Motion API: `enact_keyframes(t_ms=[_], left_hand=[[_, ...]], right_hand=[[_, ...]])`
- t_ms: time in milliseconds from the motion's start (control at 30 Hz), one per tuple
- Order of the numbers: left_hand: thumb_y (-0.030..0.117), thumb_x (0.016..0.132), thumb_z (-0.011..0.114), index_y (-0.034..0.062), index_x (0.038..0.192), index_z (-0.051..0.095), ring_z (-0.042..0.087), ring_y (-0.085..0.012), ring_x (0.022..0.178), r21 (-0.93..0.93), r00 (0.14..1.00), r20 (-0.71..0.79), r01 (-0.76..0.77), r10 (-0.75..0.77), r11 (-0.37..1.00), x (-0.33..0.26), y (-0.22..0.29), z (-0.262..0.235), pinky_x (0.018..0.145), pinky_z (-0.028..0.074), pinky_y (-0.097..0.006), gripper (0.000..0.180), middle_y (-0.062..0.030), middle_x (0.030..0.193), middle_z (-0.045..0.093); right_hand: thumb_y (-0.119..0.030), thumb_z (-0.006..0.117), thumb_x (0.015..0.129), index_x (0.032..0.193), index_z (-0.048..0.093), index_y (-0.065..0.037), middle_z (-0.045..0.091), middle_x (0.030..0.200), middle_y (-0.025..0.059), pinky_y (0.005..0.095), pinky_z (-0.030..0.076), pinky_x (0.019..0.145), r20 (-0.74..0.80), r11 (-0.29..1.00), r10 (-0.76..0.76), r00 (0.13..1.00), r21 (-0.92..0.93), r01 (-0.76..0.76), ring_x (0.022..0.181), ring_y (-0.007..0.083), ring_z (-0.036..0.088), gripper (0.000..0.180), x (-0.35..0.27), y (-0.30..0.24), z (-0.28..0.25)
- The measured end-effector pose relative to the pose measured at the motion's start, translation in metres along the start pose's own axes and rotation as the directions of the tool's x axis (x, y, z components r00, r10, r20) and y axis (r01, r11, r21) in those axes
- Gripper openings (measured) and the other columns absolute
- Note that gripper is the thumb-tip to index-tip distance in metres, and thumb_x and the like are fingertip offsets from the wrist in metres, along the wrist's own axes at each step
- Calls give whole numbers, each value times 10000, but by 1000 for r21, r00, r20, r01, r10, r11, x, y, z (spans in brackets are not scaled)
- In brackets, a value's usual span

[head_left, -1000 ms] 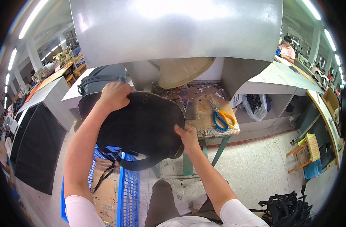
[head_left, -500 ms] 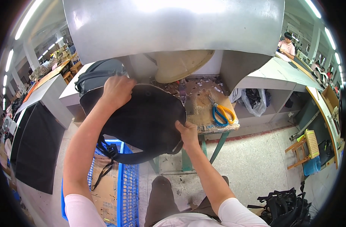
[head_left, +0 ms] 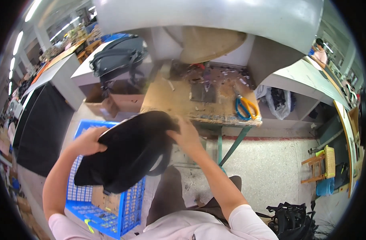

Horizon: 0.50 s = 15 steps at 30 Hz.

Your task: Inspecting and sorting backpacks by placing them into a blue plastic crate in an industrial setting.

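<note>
Between my hands hangs a black backpack [head_left: 129, 150], tilted and slightly blurred, over the near side of a blue plastic crate [head_left: 129, 208]. My left hand [head_left: 87, 141] is closed on its upper left edge, thumb on the near side. At the upper right edge my right hand [head_left: 185, 138] grips it too, its fingers partly smeared by motion. Cardboard lines the crate's bottom. Beyond the backpack stands a worn wooden worktable [head_left: 163, 98] with scraps scattered over it. Snips [head_left: 246, 108] with one blue and one yellow handle lie at its right corner.
A metal hood [head_left: 215, 14] overhangs the worktable, with a pale curved disc [head_left: 211, 44] beneath. Another dark backpack [head_left: 119, 56] lies on the left counter. Black straps [head_left: 293, 220] are heaped on the floor at lower right. A wooden stool [head_left: 323, 164] stands right; a person [head_left: 320, 55] sits farther off.
The backpack has come off the worktable, moving down and left over the crate and turning as it goes. Both hands moved with it, and the tabletop now shows.
</note>
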<state>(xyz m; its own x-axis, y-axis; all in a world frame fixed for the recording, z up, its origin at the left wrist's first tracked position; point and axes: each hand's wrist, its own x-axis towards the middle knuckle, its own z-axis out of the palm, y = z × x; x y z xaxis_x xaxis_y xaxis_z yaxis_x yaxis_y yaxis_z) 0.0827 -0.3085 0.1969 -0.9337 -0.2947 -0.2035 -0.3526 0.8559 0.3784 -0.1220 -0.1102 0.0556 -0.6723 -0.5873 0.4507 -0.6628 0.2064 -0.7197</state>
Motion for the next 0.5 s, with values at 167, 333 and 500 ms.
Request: enact_keyframes(t_ms=[167, 333, 500], left_hand=[[-32, 620, 549, -29, 968, 565, 566, -186, 795, -703, 809, -104, 353, -579, 618, -102, -33, 63, 724, 433, -293, 348, -90, 835, 593], [20, 710, 524, -43, 814, 539, 582, -206, 575, -935, 539, 59, 325, -840, 143, -91, -5, 107, 439, 464, -304, 123, -126, 743, 575], [68, 772, 532, -54, 926, 488, 605, -269, 605, -996, 528, 75, 81, -846, -38, -99, 10, 118, 534, 521, -308, 202, -158, 789, 575]], right_hand=[[-460, 645, 682, 1217, 319, 69, 415, 1147, 246, 389, 345, 909, 443, 861, -371, 816, 494, 124, 1067, 373, 416, 820, -67, -146, 10], [-388, 711, 624, 1272, 198, 83, 428, 1098, 251, 398, 417, 831, 535, 913, -383, 753, 98, 395, 991, 377, 487, 951, -128, -180, 30], [-110, 615, 704, 1144, 500, -20, 630, 842, 97, 334, 488, 631, 474, 939, -341, 812, 207, 274, 710, 275, 624, 463, -98, -119, 46]])
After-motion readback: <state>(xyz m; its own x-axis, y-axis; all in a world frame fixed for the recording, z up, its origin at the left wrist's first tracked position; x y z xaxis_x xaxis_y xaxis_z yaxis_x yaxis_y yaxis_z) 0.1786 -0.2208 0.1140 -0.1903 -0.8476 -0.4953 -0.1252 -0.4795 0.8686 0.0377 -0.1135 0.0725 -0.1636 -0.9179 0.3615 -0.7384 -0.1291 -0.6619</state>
